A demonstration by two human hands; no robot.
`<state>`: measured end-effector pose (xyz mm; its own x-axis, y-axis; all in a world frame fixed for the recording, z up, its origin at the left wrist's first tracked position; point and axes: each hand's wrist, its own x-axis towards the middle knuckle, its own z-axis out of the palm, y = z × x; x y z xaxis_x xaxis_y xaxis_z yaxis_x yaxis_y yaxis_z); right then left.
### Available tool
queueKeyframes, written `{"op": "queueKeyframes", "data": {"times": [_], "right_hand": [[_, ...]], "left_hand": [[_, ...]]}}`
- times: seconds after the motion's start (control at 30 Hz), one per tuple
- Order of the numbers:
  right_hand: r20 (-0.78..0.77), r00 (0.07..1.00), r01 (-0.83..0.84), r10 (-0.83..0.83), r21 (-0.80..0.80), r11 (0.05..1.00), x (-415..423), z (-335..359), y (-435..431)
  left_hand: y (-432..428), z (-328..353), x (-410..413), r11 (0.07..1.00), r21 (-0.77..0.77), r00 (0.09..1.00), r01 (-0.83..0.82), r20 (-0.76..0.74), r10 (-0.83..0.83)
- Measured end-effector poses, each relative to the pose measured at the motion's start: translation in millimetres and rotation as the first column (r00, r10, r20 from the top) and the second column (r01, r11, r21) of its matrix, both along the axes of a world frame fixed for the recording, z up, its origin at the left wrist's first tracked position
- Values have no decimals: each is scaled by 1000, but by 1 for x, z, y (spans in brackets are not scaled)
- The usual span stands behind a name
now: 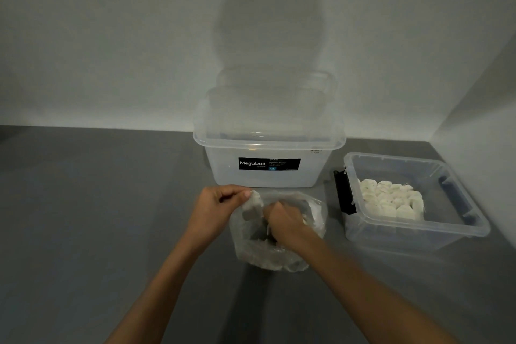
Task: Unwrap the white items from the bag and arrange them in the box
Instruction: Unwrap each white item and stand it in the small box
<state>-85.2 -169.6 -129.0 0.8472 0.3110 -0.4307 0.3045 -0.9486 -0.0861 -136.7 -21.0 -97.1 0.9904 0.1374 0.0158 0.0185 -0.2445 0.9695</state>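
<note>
**Small, light pieces in slick film**

More items wait in the bag before us. Unwrapped items sit packed together in the box on the right. We judge them light and soft, the wrap slippery, so we pinch each by its edges. Our left hand pinches the bag's rim. Our right hand reaches inside, and we cannot tell what its fingers hold. A tub stands behind.

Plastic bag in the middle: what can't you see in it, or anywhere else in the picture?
All in the head view:
- Grip of the right hand: fingers hidden by its own back, inside the clear crinkled plastic bag; whether it holds anything cannot be told.
- Bag's contents: blurred by the wrinkled plastic.
- Black label on the big clear plastic box: small print too tiny to read.
- White square pieces in the small clear plastic box: their specks are too small to identify.
</note>
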Motion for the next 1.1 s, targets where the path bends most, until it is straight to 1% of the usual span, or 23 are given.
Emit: {"op": "queueKeyframes", "data": {"times": [0.07, 0.17, 0.2, 0.23, 0.27, 0.3, 0.33, 0.37, 0.4, 0.43, 0.47, 0.5, 0.53, 0.6, 0.67, 0.7, 0.77, 0.83, 0.9, 0.97, 1.0, 1.03, 1.1], "right_hand": [[27, 1000, 1, -2, 31, 1000, 0, 5, 0], [39, 999, -12, 11, 20, 1000, 0, 14, -4], [55, 998, -8, 5, 57, 998, 0, 18, -6], [89, 996, 3, -15, 137, 991, -1, 23, -9], [113, 991, 43, -76, 267, 963, -3, 26, -13], [111, 980, 104, -165, 421, 901, -6, 30, -19], [67, 962, 181, -264, 566, 804, -8, 35, -25], [-6, 936, 259, -352, 688, 678, -10, 40, -30], [-116, 902, 339, -417, 786, 516, -11, 43, -36], [-256, 858, 425, -445, 840, 337, -11, 46, -40], [-395, 809, 503, -435, 849, 164, -12, 49, -44], [-513, 760, 566, -400, 824, 18, -12, 51, -46], [-608, 712, 616, -351, 781, -101, -11, 53, -49], [-749, 624, 689, -224, 662, -295, -12, 56, -53], [-830, 551, 726, -86, 528, -440, -13, 57, -56], [-853, 521, 739, -30, 469, -485, -14, 56, -56], [-876, 480, 764, 38, 397, -508, -16, 56, -56], [-884, 462, 801, 64, 385, -458, -19, 57, -55], [-873, 482, 819, 71, 420, -392, -24, 59, -55], [-839, 543, 797, 19, 509, -326, -28, 62, -57], [-795, 603, 757, -61, 595, -270, -29, 64, -60], [-707, 682, 683, -188, 707, -182, -28, 66, -63], [-398, 802, 475, -445, 877, 72, -25, 74, -73]], "left_hand": [[2, -1, 0, 999, 37, 1000, -4, 0, 4], [4, -3, 1, 993, 111, 1000, -26, 0, 26], [5, -3, 1, 991, 129, 999, -32, 6, 32], [6, -3, 1, 989, 147, 999, -31, 13, 30], [6, -3, 1, 985, 170, 1000, -22, 24, 18], [7, -3, 1, 980, 198, 999, -9, 35, 2], [7, -3, 2, 975, 223, 999, 3, 40, -12], [7, -4, 2, 969, 245, 999, 11, 37, -21], [6, -4, 3, 965, 261, 999, 14, 30, -23], [5, -4, 4, 962, 274, 1000, 11, 21, -17], [3, -4, 5, 960, 281, 1000, 5, 14, -9], [0, -3, 6, 959, 285, 1000, 0, 8, -2], [-4, -2, 7, 959, 284, 1000, 0, 3, 0], [-12, 2, 7, 963, 269, 1000, 12, -3, -12], [-21, 7, 7, 972, 231, 999, 42, -7, -41], [-25, 10, 7, 979, 197, 998, 57, -8, -57], [-34, 14, 8, 991, 113, 997, 75, 12, -77], [-44, 19, 10, 996, 48, 995, 78, 52, -80], [-51, 23, 13, 997, -4, 993, 82, 88, -81], [-54, 26, 18, 996, -21, 991, 81, 109, -79], [-55, 27, 21, 997, 6, 990, 80, 118, -80], [-55, 30, 25, 995, 56, 988, 82, 127, -88], [-56, 36, 31, 970, 220, 980, 100, 147, -134]]}}
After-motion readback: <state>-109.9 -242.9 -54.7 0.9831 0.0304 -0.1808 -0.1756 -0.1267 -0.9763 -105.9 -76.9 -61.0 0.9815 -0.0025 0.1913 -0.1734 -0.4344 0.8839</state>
